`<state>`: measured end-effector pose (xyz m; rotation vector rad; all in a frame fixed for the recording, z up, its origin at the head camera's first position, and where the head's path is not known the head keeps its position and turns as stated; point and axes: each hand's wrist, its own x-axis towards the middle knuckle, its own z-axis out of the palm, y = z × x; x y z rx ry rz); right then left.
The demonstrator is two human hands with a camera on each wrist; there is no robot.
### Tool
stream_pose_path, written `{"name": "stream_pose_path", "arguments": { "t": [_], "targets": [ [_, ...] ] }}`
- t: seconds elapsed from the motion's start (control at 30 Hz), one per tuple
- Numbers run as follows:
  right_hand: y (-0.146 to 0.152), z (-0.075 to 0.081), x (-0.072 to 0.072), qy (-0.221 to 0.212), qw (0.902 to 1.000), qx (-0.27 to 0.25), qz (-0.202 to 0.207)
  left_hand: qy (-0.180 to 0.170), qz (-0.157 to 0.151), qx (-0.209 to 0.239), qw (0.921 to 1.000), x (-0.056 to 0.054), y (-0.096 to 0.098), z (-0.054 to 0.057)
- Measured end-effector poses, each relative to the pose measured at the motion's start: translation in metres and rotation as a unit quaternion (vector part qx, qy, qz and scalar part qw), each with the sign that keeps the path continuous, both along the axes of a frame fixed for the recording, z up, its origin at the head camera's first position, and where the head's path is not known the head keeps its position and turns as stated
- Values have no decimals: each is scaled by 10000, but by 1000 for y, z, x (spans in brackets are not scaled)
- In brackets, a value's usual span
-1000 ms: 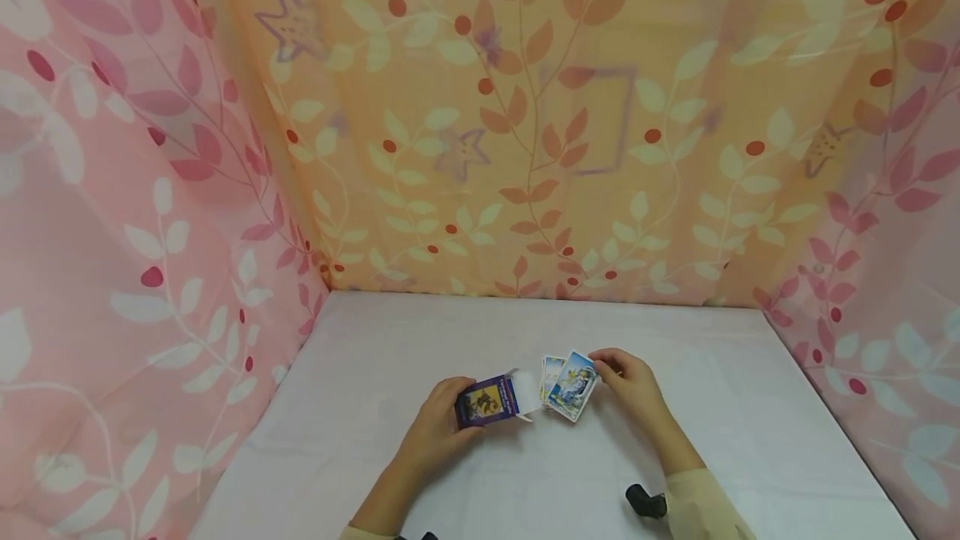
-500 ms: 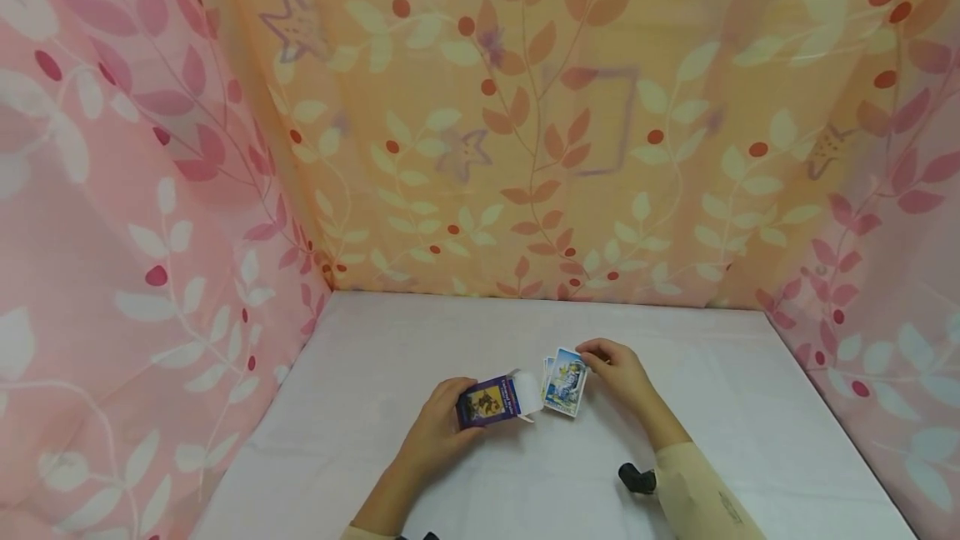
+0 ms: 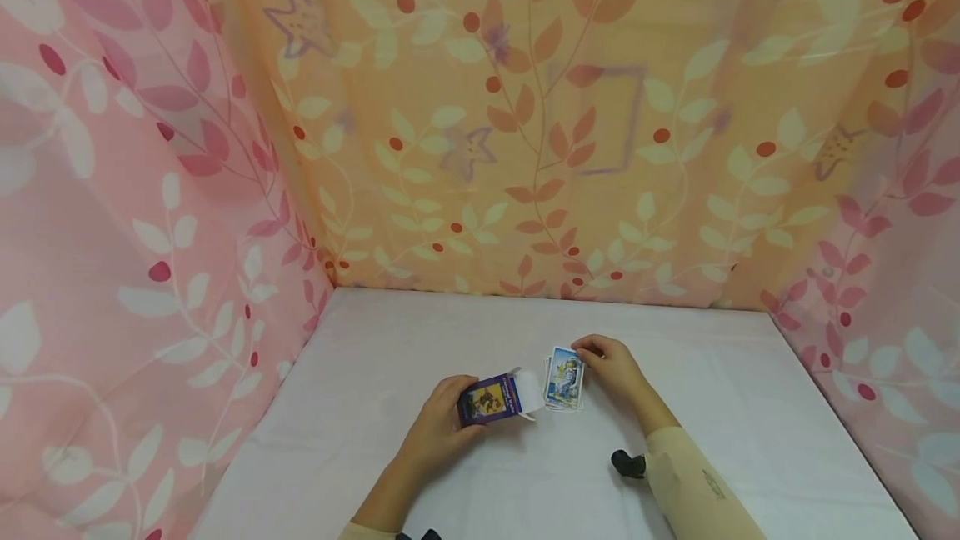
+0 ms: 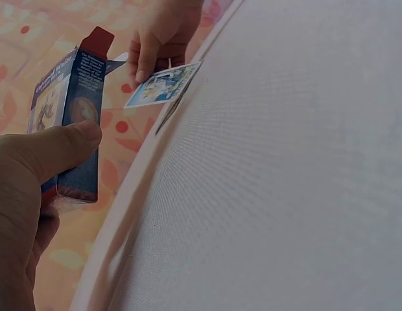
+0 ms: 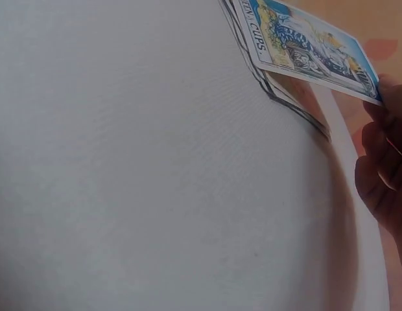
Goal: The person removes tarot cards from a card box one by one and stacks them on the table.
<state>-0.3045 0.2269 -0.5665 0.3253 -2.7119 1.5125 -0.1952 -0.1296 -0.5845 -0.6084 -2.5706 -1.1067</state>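
My left hand (image 3: pixel 438 425) grips a dark blue card box (image 3: pixel 487 400) between thumb and fingers, its white end flap (image 3: pixel 531 392) open toward the right. In the left wrist view the thumb presses the narrow side of the box (image 4: pixel 81 146). My right hand (image 3: pixel 617 365) pinches the far right corner of a tarot card (image 3: pixel 566 377); in the right wrist view the card (image 5: pixel 311 48) reads "CUPS" along its end. Several other cards (image 5: pixel 279 97) lie on the table below it, mostly covered by it.
A white cloth covers the table (image 3: pixel 390 340). Pink patterned fabric (image 3: pixel 187 273) stands at the left and an orange patterned curtain (image 3: pixel 450 190) behind. A black strap piece (image 3: pixel 628 464) sits by the right sleeve (image 3: pixel 697 482).
My right hand has moved left with the pinched card, which has turned more upright and now covers most of the cards below. The left hand and box stay nearly still.
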Motion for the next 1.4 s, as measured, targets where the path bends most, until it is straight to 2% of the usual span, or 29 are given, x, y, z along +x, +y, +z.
{"name": "stream_pose_path", "arguments": {
  "t": [0.17,0.6,0.9,1.4],
  "targets": [
    [2,-8,-6,-138,9999,-53,41,-27,-11,-17,10000,0,0,0],
    [-2,-15,-14,-122,9999,27,81,86,-116,55,9999,-1,0,0],
    [-3,-20,-17,37,9987,506,-40,30,-114,82,9999,1,1,1],
    [-5,-22,-19,245,9914,1266,-226,49,-132,92,9999,0,0,1]
  ]
}}
